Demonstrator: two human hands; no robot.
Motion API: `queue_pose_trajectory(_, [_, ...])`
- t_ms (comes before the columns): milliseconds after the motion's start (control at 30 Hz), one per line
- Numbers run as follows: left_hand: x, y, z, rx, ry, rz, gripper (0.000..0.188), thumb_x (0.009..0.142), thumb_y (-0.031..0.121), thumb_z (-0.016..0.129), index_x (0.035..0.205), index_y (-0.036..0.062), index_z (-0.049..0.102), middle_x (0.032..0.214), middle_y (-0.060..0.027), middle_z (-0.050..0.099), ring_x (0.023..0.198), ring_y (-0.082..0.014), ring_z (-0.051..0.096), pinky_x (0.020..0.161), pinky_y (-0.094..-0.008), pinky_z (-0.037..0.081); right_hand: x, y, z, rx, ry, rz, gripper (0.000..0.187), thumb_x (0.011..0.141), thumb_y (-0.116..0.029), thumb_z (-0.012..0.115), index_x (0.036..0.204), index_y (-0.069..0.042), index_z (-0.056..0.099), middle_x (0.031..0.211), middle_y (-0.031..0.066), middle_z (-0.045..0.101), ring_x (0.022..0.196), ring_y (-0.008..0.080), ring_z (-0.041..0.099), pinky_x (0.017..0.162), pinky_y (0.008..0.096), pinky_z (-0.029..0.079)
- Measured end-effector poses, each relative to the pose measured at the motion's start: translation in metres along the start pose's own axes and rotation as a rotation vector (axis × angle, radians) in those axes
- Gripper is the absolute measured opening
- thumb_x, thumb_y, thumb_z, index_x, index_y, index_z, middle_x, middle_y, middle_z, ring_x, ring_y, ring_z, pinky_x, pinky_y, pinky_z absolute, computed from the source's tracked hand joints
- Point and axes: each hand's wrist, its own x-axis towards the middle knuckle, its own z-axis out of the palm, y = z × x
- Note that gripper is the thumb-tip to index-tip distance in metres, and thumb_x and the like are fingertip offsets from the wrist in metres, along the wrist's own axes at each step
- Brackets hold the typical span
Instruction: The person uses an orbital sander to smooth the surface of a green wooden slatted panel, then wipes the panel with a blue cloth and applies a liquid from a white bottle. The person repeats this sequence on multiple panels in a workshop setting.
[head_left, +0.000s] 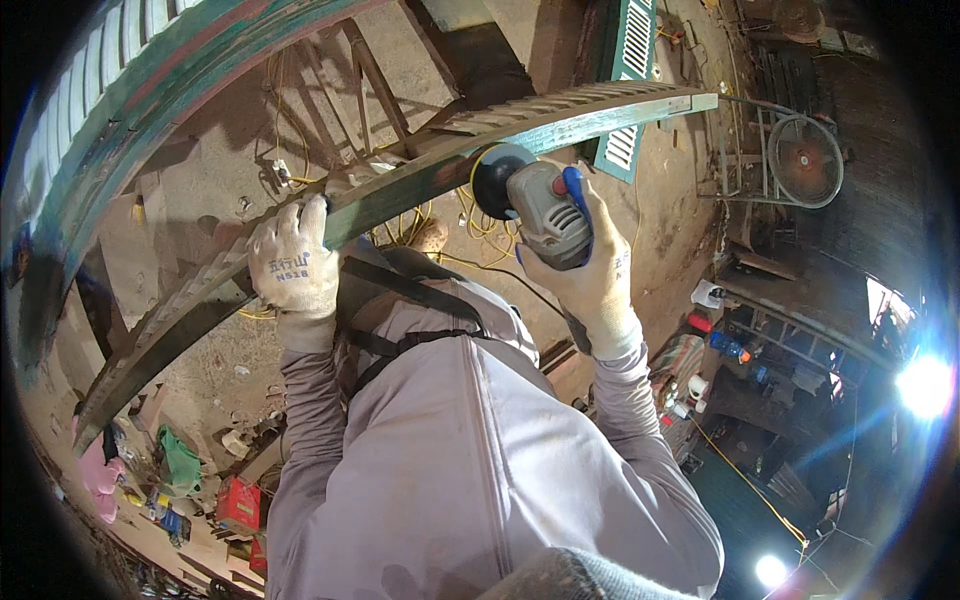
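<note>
Over brown floor [222, 372], hands [293, 265] [598, 285] curl on shutter [410, 193] (left), round grinder [546, 222] (right).

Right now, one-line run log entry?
left hand: gloved, on louvered panel | right hand: gloved, holding grey grinder | disc: at panel edge, contact unclear | fan: right of panel

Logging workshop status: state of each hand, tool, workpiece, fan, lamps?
Left hand: gloved, gripping the louvered panel's edge
Right hand: gloved, closed around the power tool
Power tool: held with disc at the panel's edge; spin can't be told
Louvered panel: held slantwise, green edge unevenly coloured
Fan: upright or tilted, running or stopped: can't tell
Large lamp: lit
Smaller lamp: lit
</note>
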Motion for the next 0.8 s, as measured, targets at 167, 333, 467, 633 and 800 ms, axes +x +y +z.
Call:
queue_pose_trajectory(167, [-0.003, -0.006, 0.015, 0.02, 0.049, 0.017, 0.031, 0.088, 0.017, 0.066, 0.117, 0.0251, 0.071, 0.113, 0.0007, 0.07, 0.104, -0.0224, 0.069, 0.089, -0.0415, 0.054, -0.009, -0.027, 0.007, -0.075, -0.111, -0.031, 0.088, 0.07, -0.023, 0.09, 0.145, 0.001, 0.052, 0.124, 0.019, 0.069, 0.109, 0.0335, 0.071, 0.095, 0.0408, 0.056])
queue_pose_trajectory(333, [-0.003, -0.008, 0.016, 0.019, 0.09, 0.051, 0.034, 0.082, 0.026, 0.073, 0.116, 0.0239, 0.07, 0.108, 0.0009, 0.071, 0.1, -0.0239, 0.069, 0.088, -0.0415, 0.055, -0.015, -0.023, 0.013, -0.053, -0.117, -0.022, 0.091, 0.067, -0.023, 0.091, 0.146, -0.001, 0.051, 0.121, 0.0162, 0.07, 0.109, 0.0353, 0.07, 0.096, 0.0418, 0.056])
queue_pose_trajectory(467, [0.004, 0.002, -0.009, -0.019, -0.022, 0.022, 0.051, 0.07, 0.031, 0.085, 0.117, 0.0228, 0.069, 0.107, -0.0003, 0.071, 0.099, -0.0256, 0.069, 0.088, -0.0423, 0.055, -0.004, 0.011, 0.001, 0.047, 0.08, 0.033, 0.085, 0.072, -0.02, 0.089, 0.146, -0.001, 0.052, 0.126, 0.0189, 0.069, 0.11, 0.0301, 0.071, 0.095, 0.039, 0.056])
queue_pose_trajectory(633, [0.009, 0.003, -0.012, -0.039, -0.101, -0.02, 0.049, 0.073, 0.031, 0.083, 0.119, 0.0244, 0.069, 0.116, -0.0012, 0.071, 0.105, -0.027, 0.069, 0.091, -0.0449, 0.055, -0.006, 0.019, -0.007, 0.044, 0.137, 0.035, 0.085, 0.07, -0.023, 0.09, 0.144, -0.001, 0.053, 0.125, 0.0185, 0.069, 0.109, 0.0319, 0.072, 0.094, 0.0387, 0.057])
queue_pose_trajectory(800, [0.004, -0.004, 0.004, 0.045, -0.104, 0.001, 0.025, 0.093, 0.02, 0.06, 0.116, 0.0242, 0.07, 0.114, -0.0011, 0.071, 0.104, -0.0255, 0.069, 0.085, -0.0403, 0.056, -0.018, -0.022, 0.003, -0.019, -0.077, 0.02, 0.089, 0.069, -0.019, 0.09, 0.147, -0.001, 0.052, 0.126, 0.0194, 0.069, 0.113, 0.0294, 0.071, 0.099, 0.0388, 0.055])
